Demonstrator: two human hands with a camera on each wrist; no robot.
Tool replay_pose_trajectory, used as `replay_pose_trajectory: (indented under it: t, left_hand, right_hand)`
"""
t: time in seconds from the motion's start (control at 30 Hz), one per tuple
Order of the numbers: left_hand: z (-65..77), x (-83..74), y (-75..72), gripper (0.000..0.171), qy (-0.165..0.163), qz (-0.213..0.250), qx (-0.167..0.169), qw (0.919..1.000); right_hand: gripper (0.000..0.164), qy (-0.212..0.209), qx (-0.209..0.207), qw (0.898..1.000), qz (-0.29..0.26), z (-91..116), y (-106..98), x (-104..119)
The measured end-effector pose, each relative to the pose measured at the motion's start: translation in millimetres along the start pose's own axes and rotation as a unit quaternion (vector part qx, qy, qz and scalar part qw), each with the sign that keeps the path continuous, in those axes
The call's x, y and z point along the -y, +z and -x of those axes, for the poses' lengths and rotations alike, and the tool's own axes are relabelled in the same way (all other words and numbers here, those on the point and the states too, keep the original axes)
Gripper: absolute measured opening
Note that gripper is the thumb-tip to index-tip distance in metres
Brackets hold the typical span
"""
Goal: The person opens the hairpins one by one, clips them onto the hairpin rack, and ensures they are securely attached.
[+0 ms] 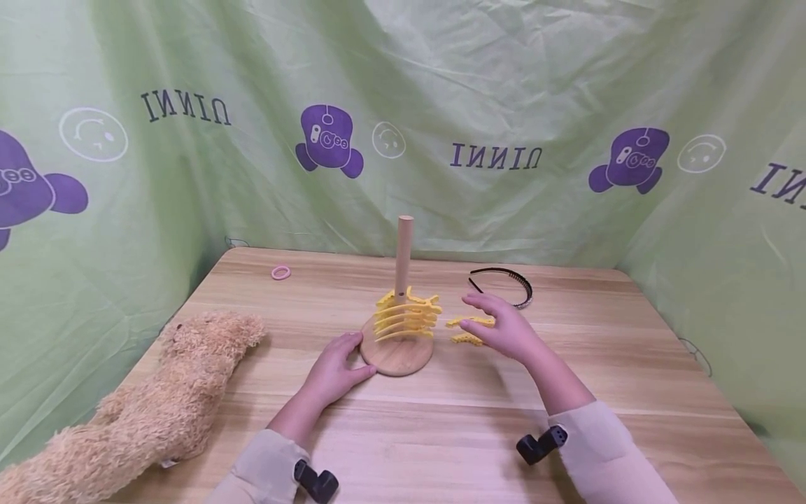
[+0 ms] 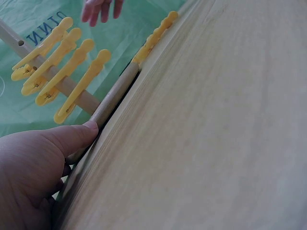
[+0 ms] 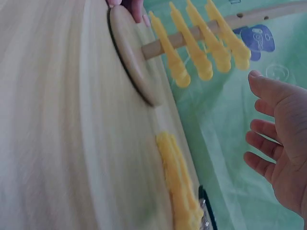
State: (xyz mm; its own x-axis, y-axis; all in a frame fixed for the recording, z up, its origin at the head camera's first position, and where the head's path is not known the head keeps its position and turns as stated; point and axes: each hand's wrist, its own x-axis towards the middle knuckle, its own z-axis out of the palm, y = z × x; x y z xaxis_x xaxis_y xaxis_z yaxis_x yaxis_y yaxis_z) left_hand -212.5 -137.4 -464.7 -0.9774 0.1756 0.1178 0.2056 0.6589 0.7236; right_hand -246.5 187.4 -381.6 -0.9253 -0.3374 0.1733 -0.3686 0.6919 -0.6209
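Observation:
A wooden stand (image 1: pixel 395 362) has a round base and an upright post (image 1: pixel 404 255). Several yellow hair clips (image 2: pixel 72 72) sit one above another along the lower post, jutting out sideways. My left hand (image 1: pixel 332 372) holds the base by its near left edge, the thumb (image 2: pixel 79 139) against the rim and the other fingers partly hidden behind it. To the right of the stand, my right hand (image 1: pixel 508 332) is raised with fingers spread and nothing in it. More yellow hair clips (image 3: pixel 177 184) lie on the table below it, partly covered by the hand in the head view.
A black headband (image 1: pixel 521 280) lies behind the right hand. At the back left is a pink hair tie (image 1: pixel 280 273). A shaggy tan plush toy (image 1: pixel 182 392) stretches along the left side of the wooden table (image 1: pixel 403 448). Green printed cloth (image 1: pixel 441 84) hangs around the table.

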Motion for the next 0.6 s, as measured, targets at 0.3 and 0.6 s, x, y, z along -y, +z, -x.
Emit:
replay_pose_trajectory:
  t: [0.3,0.6]
  left_hand:
    - [0.3,0.3,0.7,0.071,-0.006,0.0,0.001,1.0]
    - [0.3,-0.8,-0.2,0.072,-0.004,-0.005,0.001,1.0]
  right_hand:
    - [0.055,0.056,-0.029,0.998,0.008,25,3,-42]
    - [0.057,0.059,-0.04,0.997,0.027,37,7,-70]
